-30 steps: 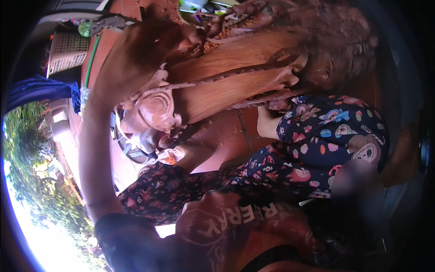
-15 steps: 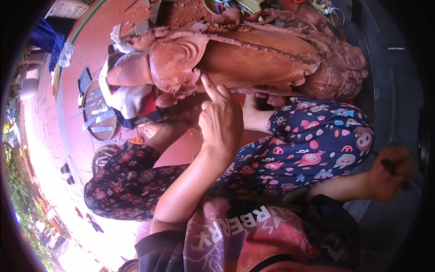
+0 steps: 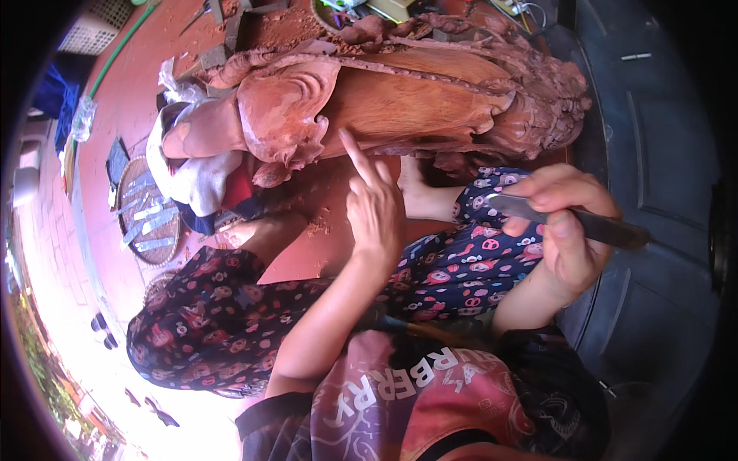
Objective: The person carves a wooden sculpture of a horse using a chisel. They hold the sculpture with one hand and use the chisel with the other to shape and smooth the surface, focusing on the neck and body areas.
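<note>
A large reddish-brown wood carving (image 3: 415, 96) lies lengthwise before me, with smooth panels, curled ridges and a knotty right end. My left hand (image 3: 375, 211) is at its near edge, index finger stretched toward it and the other fingers loosely bent, holding nothing. I cannot tell whether that fingertip touches the wood. My right hand (image 3: 575, 261) is raised over my right leg, fingers wrapped round a dark flat chisel (image 3: 606, 228). The chisel's lighter tip points left toward the carving, apart from it.
White cloth (image 3: 204, 180) bunches by the carving's left end. A round woven tray (image 3: 157, 244) with several flat metal tools sits farther left. Wood blocks (image 3: 234, 34) and shavings lie behind. A dark panelled surface (image 3: 653, 154) runs along the right, and my patterned trouser legs (image 3: 223, 323) flank the work.
My right hand has come from the far right, up and inward, and the chisel in it now shows clearly. The view has shifted slightly; my left index finger stays by the carving.
</note>
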`<state>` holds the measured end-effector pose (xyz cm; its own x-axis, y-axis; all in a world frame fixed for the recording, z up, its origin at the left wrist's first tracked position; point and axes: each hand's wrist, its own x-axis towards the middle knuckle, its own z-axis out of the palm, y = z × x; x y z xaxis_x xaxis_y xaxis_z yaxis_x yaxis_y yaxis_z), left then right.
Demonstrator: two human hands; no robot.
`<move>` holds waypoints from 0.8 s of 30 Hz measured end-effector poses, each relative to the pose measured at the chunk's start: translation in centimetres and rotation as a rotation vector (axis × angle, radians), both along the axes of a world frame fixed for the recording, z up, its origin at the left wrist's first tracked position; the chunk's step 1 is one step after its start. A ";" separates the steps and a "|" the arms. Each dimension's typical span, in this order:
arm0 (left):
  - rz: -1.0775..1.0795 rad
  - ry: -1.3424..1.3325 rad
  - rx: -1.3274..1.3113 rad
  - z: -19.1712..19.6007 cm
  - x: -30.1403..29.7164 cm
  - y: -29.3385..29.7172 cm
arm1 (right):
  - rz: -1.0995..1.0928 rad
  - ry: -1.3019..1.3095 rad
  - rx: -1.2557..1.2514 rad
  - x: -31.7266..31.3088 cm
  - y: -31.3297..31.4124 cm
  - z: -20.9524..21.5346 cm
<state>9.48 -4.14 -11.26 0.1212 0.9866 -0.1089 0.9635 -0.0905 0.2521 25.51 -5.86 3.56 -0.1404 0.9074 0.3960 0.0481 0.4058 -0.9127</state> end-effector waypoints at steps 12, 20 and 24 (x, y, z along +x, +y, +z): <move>-0.067 -0.038 0.630 -1.6 0.8 10.8 | -0.057 0.057 0.043 0.8 -0.7 0.5; -0.491 0.187 0.633 -6.0 5.2 9.2 | -0.178 0.069 -0.019 1.9 -1.2 0.2; -0.551 0.042 0.371 -4.6 1.0 6.6 | -0.210 0.054 0.016 3.5 -1.6 -0.2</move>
